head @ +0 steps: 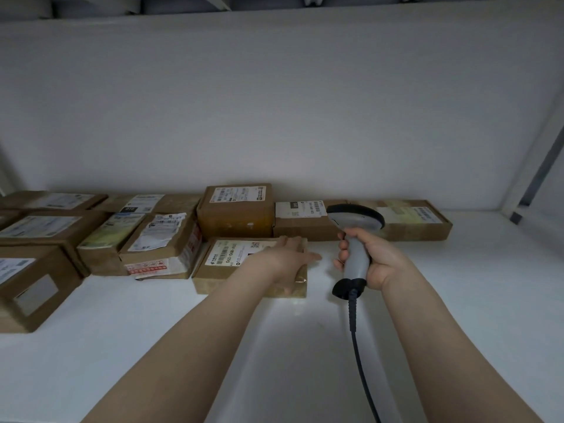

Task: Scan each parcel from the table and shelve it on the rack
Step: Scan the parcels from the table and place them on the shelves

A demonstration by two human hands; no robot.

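Note:
A flat brown parcel with a white label lies on the white shelf surface in the middle of the view. My left hand rests on its right half, fingers stretched over the top and thumb down its near side. My right hand grips the grey handle of a barcode scanner, just right of that parcel. The scanner's dark head points away toward the back row of parcels, and its black cable trails down to the bottom edge.
Several brown parcels crowd the left side of the shelf. A taller box and two flat boxes line the white back wall. A shelf upright stands at the right.

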